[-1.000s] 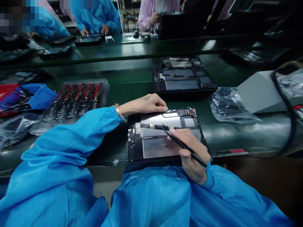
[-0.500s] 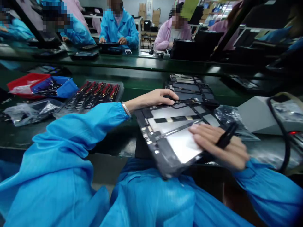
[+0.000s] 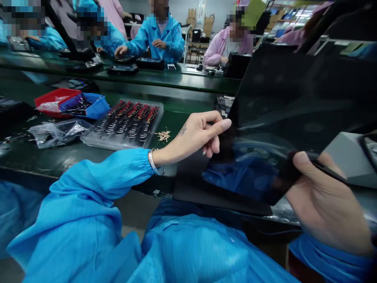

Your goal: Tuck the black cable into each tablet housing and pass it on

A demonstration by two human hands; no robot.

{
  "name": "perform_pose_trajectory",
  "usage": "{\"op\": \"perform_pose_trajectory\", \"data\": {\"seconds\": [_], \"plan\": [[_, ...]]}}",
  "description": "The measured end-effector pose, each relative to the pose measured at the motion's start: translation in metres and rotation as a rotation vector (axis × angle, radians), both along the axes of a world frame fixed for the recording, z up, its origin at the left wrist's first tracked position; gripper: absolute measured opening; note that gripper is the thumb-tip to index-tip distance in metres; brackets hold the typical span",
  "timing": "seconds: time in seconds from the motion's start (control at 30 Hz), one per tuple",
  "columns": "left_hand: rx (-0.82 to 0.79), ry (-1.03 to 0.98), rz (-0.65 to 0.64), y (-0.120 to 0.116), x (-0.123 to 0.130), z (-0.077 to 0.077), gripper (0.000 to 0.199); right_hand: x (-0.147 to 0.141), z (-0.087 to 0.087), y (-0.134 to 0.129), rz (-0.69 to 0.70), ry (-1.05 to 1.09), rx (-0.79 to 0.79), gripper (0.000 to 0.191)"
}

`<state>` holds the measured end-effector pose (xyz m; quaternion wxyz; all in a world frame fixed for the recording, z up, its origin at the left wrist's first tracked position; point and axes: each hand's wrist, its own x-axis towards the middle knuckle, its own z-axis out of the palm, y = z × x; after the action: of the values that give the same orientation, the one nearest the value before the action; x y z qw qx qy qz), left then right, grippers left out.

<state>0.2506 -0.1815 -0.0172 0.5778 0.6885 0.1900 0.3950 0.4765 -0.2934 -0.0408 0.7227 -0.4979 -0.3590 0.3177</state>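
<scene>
A large tablet (image 3: pixel 265 102) is tilted up off the bench, its glossy black face towards me and blue reflections low on it. My right hand (image 3: pixel 326 192) grips its lower right edge, thumb on the front. A slim black tool (image 3: pixel 331 172), its kind unclear, lies along the fingers of that hand. At the tablet's left edge is my left hand (image 3: pixel 200 133), fingers curled in and the thumb tip on the edge; the tips of some fingers are hidden. Under the tablet a dark flat mat (image 3: pixel 188 184) rests at the bench's front edge.
Left of my left hand lies a clear tray (image 3: pixel 123 124) of small red and black parts, beside a heap of pale scraps (image 3: pixel 163 135). Further left are a plastic bag (image 3: pixel 61 133), a red bin (image 3: pixel 53 98) and a blue bin (image 3: pixel 98 107). A grey box (image 3: pixel 350 153) stands right.
The tablet, lying with its open inner side up before, is now raised and turned with its black face to me. My right hand has moved from its inside to its right edge.
</scene>
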Motion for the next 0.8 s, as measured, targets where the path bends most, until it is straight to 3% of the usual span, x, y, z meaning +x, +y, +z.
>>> {"op": "perform_pose_trajectory", "data": {"seconds": [0.2, 0.37, 0.63, 0.8], "plan": [[-0.213, 0.032, 0.019, 0.011, 0.005, -0.013, 0.049, 0.001, -0.007, 0.003, 0.121, 0.18, -0.219, 0.02], [-0.315, 0.095, 0.041, 0.019, 0.007, -0.021, 0.048, -0.002, -0.008, 0.007, 0.117, 0.263, -0.349, 0.028], [-0.341, 0.123, 0.048, 0.022, 0.009, -0.026, 0.048, -0.006, -0.008, 0.007, 0.125, 0.334, -0.361, 0.023], [-0.308, 0.142, 0.011, 0.026, 0.008, -0.027, 0.046, -0.005, 0.006, 0.01, 0.076, 0.255, -0.348, 0.018]]}}
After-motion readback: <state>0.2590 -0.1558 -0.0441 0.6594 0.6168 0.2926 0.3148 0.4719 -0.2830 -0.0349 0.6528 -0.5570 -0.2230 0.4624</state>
